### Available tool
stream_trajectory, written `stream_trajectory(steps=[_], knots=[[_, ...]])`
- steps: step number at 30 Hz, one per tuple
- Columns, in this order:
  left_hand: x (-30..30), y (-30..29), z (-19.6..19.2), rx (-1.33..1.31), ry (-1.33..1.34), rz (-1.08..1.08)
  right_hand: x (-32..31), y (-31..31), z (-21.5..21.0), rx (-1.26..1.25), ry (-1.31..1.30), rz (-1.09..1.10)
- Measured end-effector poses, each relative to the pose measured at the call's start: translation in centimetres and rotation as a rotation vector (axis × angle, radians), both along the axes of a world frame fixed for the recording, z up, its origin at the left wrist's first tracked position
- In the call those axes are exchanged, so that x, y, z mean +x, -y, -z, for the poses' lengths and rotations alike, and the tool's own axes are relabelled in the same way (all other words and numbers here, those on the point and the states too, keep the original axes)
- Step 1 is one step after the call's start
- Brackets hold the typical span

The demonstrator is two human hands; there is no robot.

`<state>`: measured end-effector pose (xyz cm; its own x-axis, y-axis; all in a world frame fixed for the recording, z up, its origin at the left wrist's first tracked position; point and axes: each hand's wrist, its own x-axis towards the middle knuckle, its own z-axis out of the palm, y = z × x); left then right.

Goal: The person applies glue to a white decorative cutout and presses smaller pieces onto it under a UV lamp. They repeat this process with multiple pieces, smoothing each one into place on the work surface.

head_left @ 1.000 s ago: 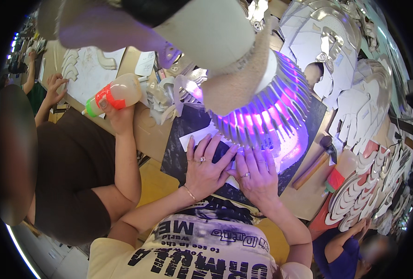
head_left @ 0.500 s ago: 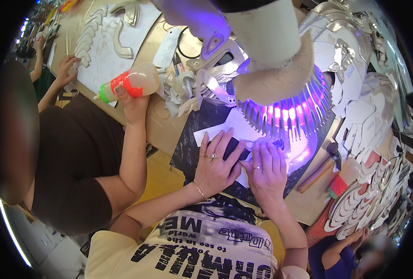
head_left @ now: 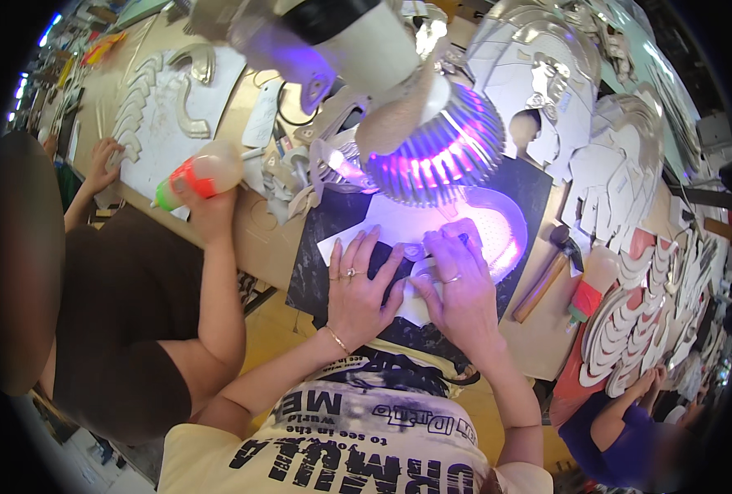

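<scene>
A white flat piece (head_left: 382, 212), with a rounded, perforated part at its right, lies on a black board (head_left: 321, 255). My left hand (head_left: 362, 284) rests on it with fingers spread, over a black patch. My right hand (head_left: 465, 288) is bent beside it, fingers close together and tips pressed down at the piece; a small dark bit shows by them, and what they pinch, if anything, is hidden. Just beyond my hands hangs a ribbed lamp (head_left: 440, 152), glowing purple-white onto the piece.
At left, another person's hand holds a squeeze bottle (head_left: 205, 169) with a red band. Curved white pieces (head_left: 135, 107) lie farther off. A hammer (head_left: 543, 284), a second bottle (head_left: 594, 284) and stacked white cut pieces (head_left: 621, 156) are at right.
My right hand's fingers have gone from lying flat to bent, with the tips pressing down. The lamp stands farther left and back over the piece, uncovering its rounded part; the view has shifted too.
</scene>
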<state>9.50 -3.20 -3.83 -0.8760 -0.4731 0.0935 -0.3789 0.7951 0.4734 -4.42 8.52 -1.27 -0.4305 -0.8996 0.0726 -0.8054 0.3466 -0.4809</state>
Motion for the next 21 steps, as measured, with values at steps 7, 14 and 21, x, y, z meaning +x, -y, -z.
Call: stream_trajectory(steps=[7, 14, 21], knots=[[-1.0, 0.9, -1.7, -0.009, -0.064, 0.007, -1.0, -0.5, -0.1, 0.009, -0.035, 0.062], [-8.6, 4.7, -2.0, 0.103, -0.199, 0.158, -2.1, -1.9, 0.2, -0.041, -0.069, 0.154], [-12.9, 6.3, -0.5, 0.622, -0.192, 0.192, -0.5, -5.2, -1.5, -0.102, 0.461, 0.872]])
